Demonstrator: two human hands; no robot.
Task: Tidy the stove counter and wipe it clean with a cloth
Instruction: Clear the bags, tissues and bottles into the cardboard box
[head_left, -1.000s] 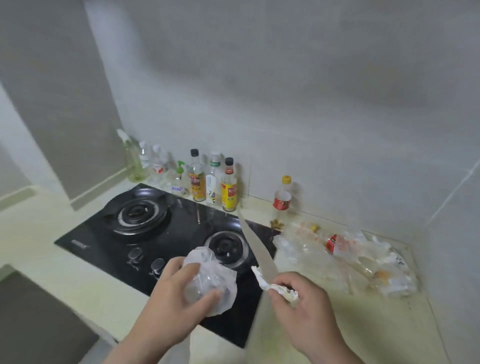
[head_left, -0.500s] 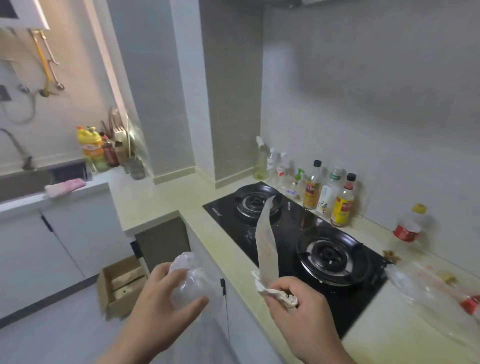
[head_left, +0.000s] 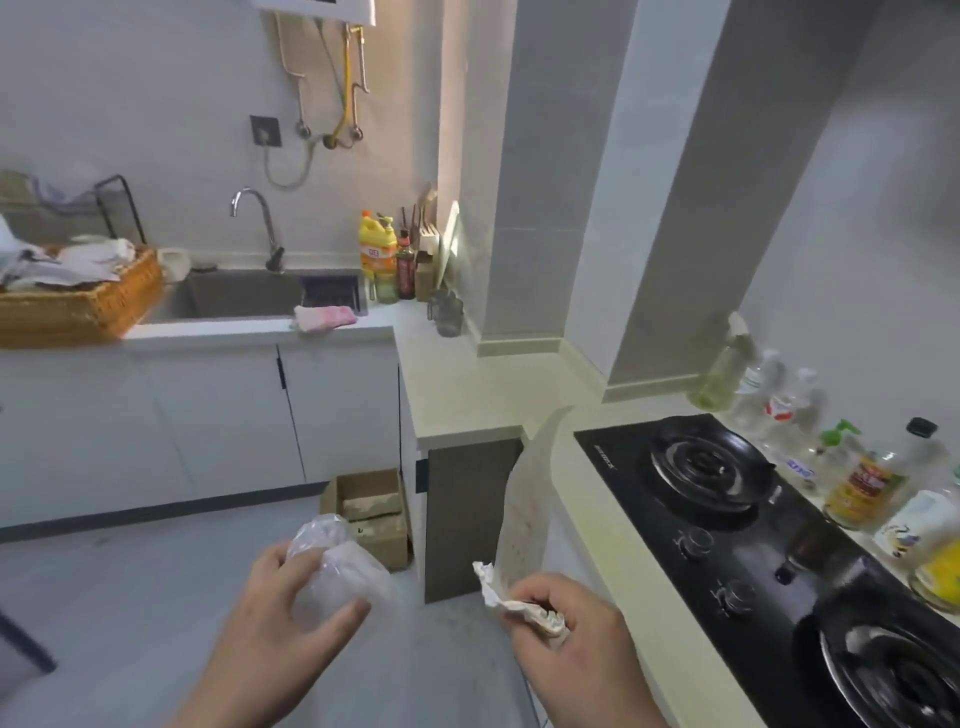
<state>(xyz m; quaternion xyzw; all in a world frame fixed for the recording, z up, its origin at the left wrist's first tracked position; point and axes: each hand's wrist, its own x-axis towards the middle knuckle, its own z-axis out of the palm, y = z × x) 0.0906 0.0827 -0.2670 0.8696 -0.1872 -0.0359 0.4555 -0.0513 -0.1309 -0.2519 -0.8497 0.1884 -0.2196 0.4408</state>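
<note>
Hands: left hand (head_left: 280, 618) has its fingers curled round a crumpled plastic bag (head_left: 337, 566); right hand (head_left: 576, 639) pinches a paper wrapper (head_left: 527, 499), strip upright.
Change: both have swung off the bench (head_left: 602, 519) toward the cardboard box (head_left: 371, 506); the litter is likely going out.
Gas hob (head_left: 753, 525): logo and sauce bottles' (head_left: 872, 483) labels unreadable.
Cloth: pink cloth (head_left: 324, 317) on the sink edge, wiping not begun.

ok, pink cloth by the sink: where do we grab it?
Probably pinch the pink cloth across its bunched middle, with the fingers coming from above. It lies slumped flat on the sink counter near the front edge, with no stiff part to hook.
</note>
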